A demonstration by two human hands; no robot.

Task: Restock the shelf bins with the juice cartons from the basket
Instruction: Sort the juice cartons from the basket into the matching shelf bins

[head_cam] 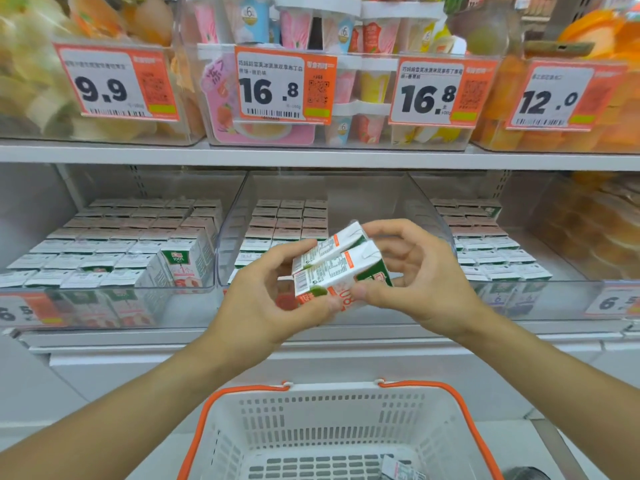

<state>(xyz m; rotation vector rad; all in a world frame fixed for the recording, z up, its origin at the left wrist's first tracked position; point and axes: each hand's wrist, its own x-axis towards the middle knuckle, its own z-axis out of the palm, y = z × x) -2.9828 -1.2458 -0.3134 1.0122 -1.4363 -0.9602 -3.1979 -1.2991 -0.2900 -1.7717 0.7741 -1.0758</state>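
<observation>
Cardboard cartons (337,268), two together at frame centre, feel stiff and light; my left hand (273,299) and right hand (412,271) pinch their ends.

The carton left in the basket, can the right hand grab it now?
Probably not right away. The right hand and the left hand both grip two juice cartons up by the shelf. The carton lies uncovered in the basket below, so only full hands block it.

Two bare forearms, no sleeves in view; left hand (266,299), right hand (415,278), no rings or watch
</observation>
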